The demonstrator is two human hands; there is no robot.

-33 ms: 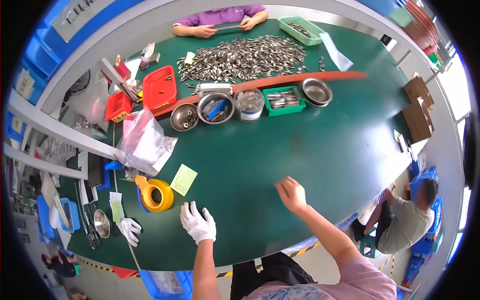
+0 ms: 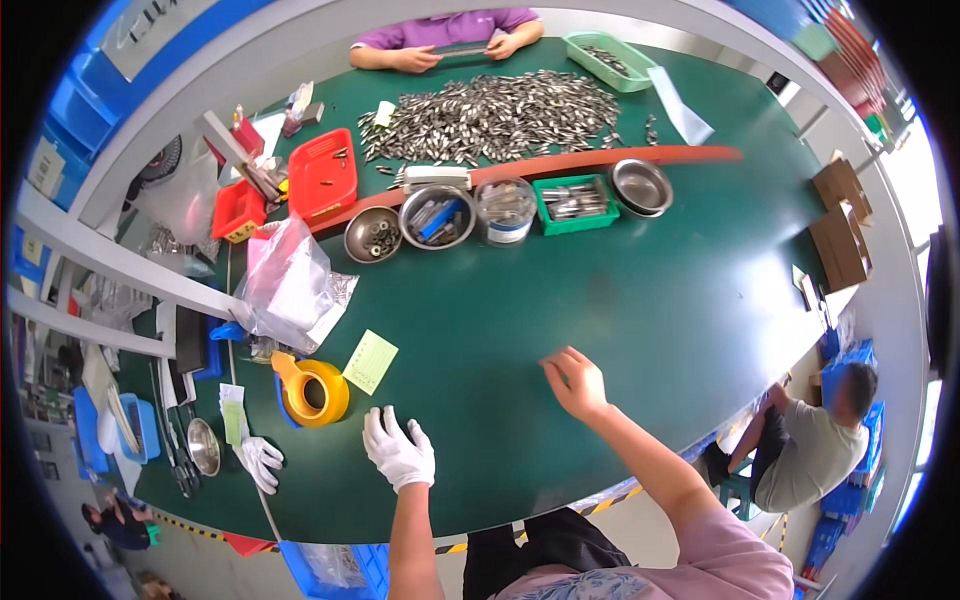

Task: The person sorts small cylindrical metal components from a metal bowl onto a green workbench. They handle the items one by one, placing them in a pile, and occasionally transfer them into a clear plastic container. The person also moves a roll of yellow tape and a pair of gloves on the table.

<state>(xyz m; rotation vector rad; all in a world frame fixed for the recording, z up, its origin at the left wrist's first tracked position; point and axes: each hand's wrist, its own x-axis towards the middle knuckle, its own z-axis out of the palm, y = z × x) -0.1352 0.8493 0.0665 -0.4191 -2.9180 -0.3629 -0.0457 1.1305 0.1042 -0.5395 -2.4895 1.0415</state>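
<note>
In a white glove, my left hand is over the green table, fingers a little spread and nothing in them. Closest to it are a roll of yellow tape and a pale green paper slip. My right hand is bare, above the table to the right, with thumb and fingers apart and no object between them. Its fingertips are slightly blurred. A second white glove lies at the table's left edge.
Beyond stand metal bowls, a clear jar and a green basket, along a red strip. Behind it lies a heap of small metal parts. Across the table a person in purple holds a thin bar.
My right hand has shifted slightly to the left. My left hand has hardly moved over the table, and the whole view has slid a little.
</note>
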